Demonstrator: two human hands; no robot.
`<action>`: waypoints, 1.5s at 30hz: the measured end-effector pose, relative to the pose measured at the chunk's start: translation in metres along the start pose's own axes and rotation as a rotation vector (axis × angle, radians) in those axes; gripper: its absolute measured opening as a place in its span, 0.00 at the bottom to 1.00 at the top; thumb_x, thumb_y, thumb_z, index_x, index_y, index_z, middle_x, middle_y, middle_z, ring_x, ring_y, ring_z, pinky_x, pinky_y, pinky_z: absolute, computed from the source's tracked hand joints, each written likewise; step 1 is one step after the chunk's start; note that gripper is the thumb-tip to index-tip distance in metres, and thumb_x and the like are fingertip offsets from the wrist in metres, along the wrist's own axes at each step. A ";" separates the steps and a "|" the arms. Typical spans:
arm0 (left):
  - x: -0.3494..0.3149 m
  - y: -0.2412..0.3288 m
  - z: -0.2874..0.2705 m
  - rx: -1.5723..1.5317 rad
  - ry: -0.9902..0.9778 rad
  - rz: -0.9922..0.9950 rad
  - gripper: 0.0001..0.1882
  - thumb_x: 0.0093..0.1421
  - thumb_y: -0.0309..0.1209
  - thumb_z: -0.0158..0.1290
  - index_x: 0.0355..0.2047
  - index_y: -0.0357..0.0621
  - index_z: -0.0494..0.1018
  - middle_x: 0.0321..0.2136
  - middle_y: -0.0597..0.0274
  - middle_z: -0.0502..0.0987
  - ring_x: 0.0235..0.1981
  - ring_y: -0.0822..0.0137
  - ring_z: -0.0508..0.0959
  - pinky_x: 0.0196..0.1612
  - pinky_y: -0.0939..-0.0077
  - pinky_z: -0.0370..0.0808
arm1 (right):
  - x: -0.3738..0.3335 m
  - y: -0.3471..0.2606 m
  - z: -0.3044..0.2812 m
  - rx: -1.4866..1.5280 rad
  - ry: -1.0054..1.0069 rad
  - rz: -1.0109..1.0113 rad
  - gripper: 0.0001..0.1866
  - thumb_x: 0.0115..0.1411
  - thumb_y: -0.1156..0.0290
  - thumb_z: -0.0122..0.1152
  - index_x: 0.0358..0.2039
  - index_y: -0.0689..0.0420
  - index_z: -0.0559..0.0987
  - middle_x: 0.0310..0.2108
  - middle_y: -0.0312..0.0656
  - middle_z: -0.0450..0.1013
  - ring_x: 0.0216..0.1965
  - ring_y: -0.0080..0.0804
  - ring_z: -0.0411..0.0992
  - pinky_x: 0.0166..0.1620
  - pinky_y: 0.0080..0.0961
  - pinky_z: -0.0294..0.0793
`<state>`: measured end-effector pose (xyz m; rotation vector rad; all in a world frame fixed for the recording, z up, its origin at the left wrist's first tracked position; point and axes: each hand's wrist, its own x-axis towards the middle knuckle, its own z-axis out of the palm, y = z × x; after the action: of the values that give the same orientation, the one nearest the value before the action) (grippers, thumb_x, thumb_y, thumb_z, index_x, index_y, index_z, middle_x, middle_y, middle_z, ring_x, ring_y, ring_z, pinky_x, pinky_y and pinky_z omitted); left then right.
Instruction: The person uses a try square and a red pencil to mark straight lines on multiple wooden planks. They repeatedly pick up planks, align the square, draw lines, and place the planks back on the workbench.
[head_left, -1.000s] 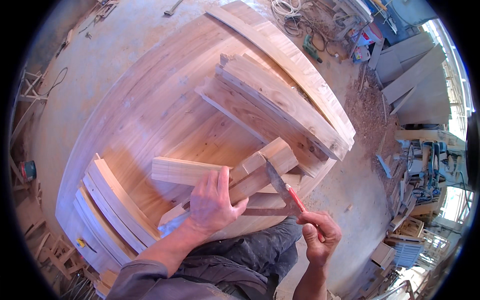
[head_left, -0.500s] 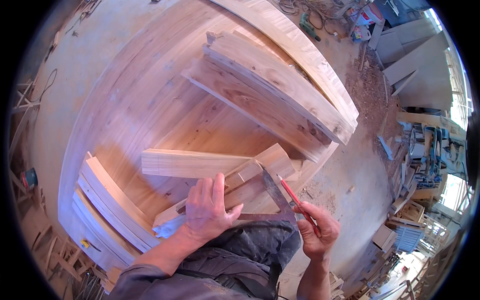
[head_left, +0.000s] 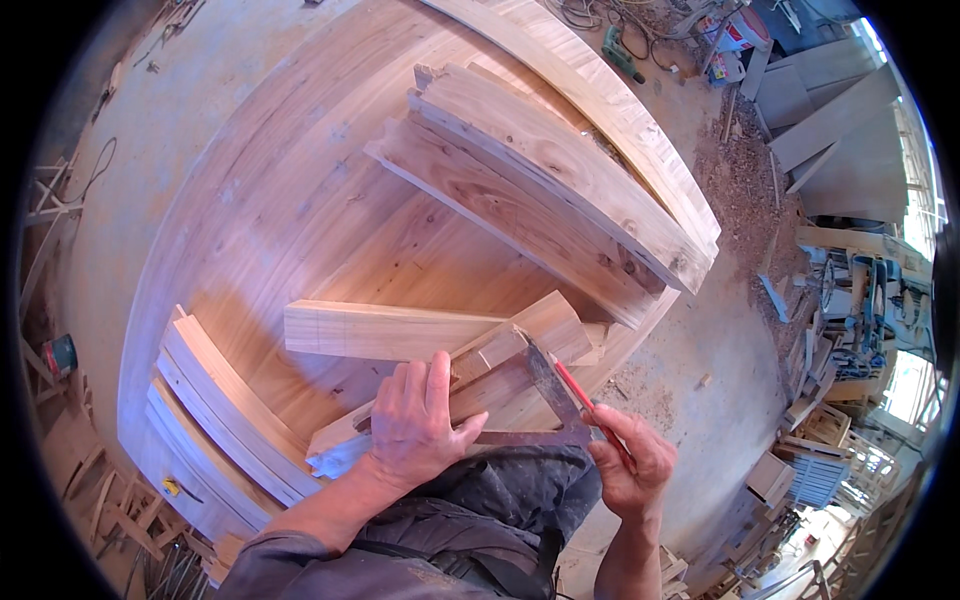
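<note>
Both busy here: left hand [head_left: 412,425], thumb spread, lies over the beam [head_left: 505,382] at the tabletop [head_left: 250,200]'s near edge, grip unclear; right hand [head_left: 635,460] pinches pencil [head_left: 572,385] by the square [head_left: 550,385]. Beam looks stiff, hefty; grasp its long sides.

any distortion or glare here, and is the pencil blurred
Head view: the table bows at its edges with the fisheye, and the corners go black; head view: openings at the far right glare white; head view: the red pencil in the right hand shows no obvious blur.
</note>
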<state>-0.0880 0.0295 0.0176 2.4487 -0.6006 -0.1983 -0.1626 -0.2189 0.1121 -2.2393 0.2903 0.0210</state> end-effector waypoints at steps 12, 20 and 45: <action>0.001 0.000 0.001 -0.001 0.049 0.024 0.47 0.42 0.43 0.75 0.59 0.32 0.69 0.36 0.53 0.72 0.36 0.53 0.75 0.36 0.58 0.72 | 0.018 -0.008 0.001 -0.010 -0.089 0.005 0.21 0.55 0.85 0.71 0.51 0.62 0.85 0.44 0.52 0.84 0.40 0.44 0.84 0.46 0.31 0.82; -0.001 0.001 0.002 0.013 0.031 0.005 0.47 0.41 0.42 0.76 0.59 0.31 0.70 0.37 0.50 0.74 0.37 0.50 0.76 0.39 0.56 0.75 | 0.026 -0.023 0.006 -0.042 -0.064 -0.028 0.20 0.55 0.86 0.69 0.49 0.62 0.85 0.43 0.52 0.84 0.40 0.46 0.84 0.45 0.31 0.83; -0.017 0.022 -0.026 -0.077 -0.007 0.067 0.40 0.50 0.39 0.75 0.59 0.32 0.72 0.45 0.45 0.74 0.44 0.44 0.78 0.45 0.53 0.76 | -0.086 0.016 0.053 0.201 0.088 0.384 0.11 0.68 0.74 0.64 0.49 0.63 0.81 0.31 0.42 0.77 0.32 0.29 0.74 0.39 0.25 0.75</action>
<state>-0.1040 0.0354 0.0514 2.3508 -0.6648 -0.1989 -0.2451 -0.1706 0.0757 -1.9598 0.7337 0.0941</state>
